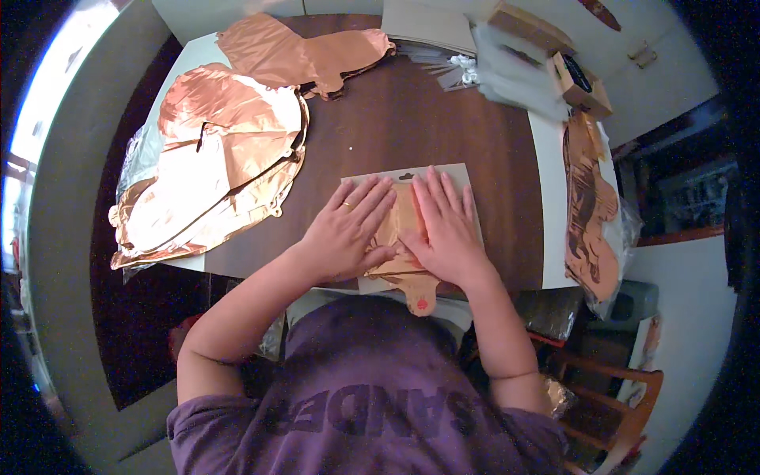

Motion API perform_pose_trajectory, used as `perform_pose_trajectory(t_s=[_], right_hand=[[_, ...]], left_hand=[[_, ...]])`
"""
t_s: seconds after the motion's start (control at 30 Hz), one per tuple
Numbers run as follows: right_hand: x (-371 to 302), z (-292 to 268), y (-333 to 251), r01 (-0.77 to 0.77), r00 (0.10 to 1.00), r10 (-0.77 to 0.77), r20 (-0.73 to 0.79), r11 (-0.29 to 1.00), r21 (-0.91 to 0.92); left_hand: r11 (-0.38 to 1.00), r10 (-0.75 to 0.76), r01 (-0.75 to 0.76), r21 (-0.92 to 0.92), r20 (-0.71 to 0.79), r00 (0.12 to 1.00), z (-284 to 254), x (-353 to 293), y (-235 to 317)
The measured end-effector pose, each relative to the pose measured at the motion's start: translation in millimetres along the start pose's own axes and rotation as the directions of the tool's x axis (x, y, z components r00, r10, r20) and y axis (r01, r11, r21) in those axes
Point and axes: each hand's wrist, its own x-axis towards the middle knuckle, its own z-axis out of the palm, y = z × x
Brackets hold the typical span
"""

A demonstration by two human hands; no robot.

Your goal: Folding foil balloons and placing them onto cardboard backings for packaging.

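Close in front of me, at the table's near edge, lies a flat pale card with a dark hang hole at its top. On it rests a folded rose-gold foil balloon, whose rounded tail with a small red mark sticks out past the card's near edge. My left hand lies flat over the left side of the balloon and card, fingers stretched out, a ring on one finger. Flat on the right side is my right hand, its fingers also straight. Both palms hide much of the balloon.
Flat foil balloons pile up at the left; more balloons lie at the far left. Along the right edge are further foil balloons. At the back are stacked cards, clear plastic bags and an open cardboard box. A wooden chair stands lower right.
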Motion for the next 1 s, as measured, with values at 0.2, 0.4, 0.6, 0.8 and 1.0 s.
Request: perform_pose_trajectory(t_s=[0.2,0.4,0.6,0.8,1.0], right_hand=[[-1.1,5.6,16.8,0.009,0.998,-0.004,-0.058,0.997,0.078],[2.5,-3.0,22.0,-0.042,0.991,0.055,-0.123,0.994,0.105],[-11.8,-13.5,56.3,-0.019,0.917,0.318,-0.240,0.638,0.770],[-17.4,-22.3,68.6,-0.185,0.896,0.434,-0.098,0.564,0.805],[17.2,-39.0,87.0,-0.377,0.911,0.367,0.186,0.561,0.737]], left_hand=[[1.000,-0.018,0.019,-0.022,0.055,0.998,-1.8,-5.4,2.9],[0.998,-0.056,0.059,-0.037,0.065,0.996,4.0,-1.9,6.5],[0.997,-0.079,0.079,0.001,0.036,0.996,5.7,3.7,9.2],[0.996,-0.083,0.085,-0.024,0.052,0.995,6.9,3.4,9.0],[0.995,-0.095,0.096,-0.028,0.028,0.995,-0.4,6.4,11.6]])
